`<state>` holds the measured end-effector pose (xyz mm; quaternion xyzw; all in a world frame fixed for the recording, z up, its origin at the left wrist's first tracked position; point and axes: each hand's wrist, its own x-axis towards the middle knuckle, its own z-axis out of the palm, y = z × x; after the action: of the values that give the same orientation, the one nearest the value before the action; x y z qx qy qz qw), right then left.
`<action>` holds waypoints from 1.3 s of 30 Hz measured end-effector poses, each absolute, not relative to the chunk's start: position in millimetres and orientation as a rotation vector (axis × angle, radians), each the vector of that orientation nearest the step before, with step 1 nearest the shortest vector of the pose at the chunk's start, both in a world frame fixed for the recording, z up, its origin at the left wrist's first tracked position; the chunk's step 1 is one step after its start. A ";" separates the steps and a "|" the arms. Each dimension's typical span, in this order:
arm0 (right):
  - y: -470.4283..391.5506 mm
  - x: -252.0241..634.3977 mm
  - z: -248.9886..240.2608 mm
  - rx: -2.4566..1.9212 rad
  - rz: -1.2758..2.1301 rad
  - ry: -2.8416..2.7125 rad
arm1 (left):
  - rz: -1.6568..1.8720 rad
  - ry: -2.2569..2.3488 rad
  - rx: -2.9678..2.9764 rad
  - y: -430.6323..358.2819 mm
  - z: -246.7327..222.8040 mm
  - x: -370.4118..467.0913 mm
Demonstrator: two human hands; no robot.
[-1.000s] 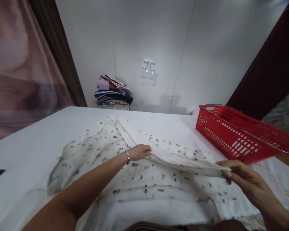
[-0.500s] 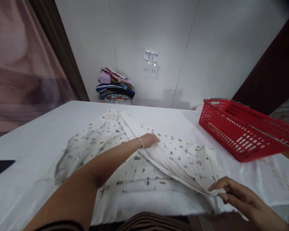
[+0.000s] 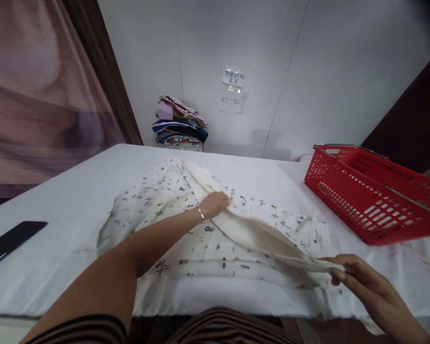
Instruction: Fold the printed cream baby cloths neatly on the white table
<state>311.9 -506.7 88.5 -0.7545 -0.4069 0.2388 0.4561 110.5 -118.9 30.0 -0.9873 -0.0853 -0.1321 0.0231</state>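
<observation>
A white shirt (image 3: 168,200) printed with small palm trees, pineapples and other motifs lies spread on the white-covered table. One edge of its front runs diagonally across it, and the layer there is lifted, showing the plain inner side. My left hand (image 3: 215,204), with a bracelet at the wrist, is closed on the fabric near the shirt's middle. At the lower right, my right hand (image 3: 351,272) pinches the end of that edge between thumb and fingers, holding it slightly raised. The left fingertips are partly hidden in the cloth.
A red plastic basket (image 3: 365,191) with metal handles stands at the right. Folded clothes (image 3: 181,126) are stacked by the back wall. A black phone-like slab (image 3: 16,241) lies at the left. Paper notes (image 3: 232,91) hang on the wall, and a curtain (image 3: 50,105) hangs at the left.
My left hand has gone from lying on the shirt with fingers reaching forward to gripping its fabric. My right hand has raised the edge, opening a gap under the layer. The view has shifted slightly.
</observation>
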 end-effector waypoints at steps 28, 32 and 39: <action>-508.1 301.4 81.9 -1.904 0.378 -0.973 | -0.527 -0.156 -3.421 -131.0 -4.4 35.8; -501.3 298.3 87.1 -1.849 0.316 -0.912 | -0.511 -0.199 -3.372 -129.2 -5.9 40.8; -494.5 299.8 89.8 -1.762 0.287 -0.860 | -0.450 -0.264 -3.232 -128.2 -3.7 43.6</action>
<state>299.8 -494.5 89.8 -0.7437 -0.3629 0.1211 0.5482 43.6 -128.2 -3.7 -0.9851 -0.0804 -0.1372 -0.0660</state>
